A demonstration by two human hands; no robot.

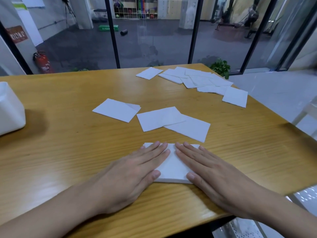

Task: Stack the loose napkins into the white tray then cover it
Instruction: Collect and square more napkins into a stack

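pressing napkin stack (172, 166): left hand (135, 170), right hand (211, 170) lay flat, fingers straight; white tray (10, 109) sat at frame's left edge, nearer left hand.

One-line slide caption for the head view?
Left hand and right hand press flat on a napkin stack on the wooden table; loose napkins lie scattered beyond, white container at left.

I get single view: head camera, facing forward and down over table (68, 103); left hand (130, 170), right hand (216, 172) close below lens.
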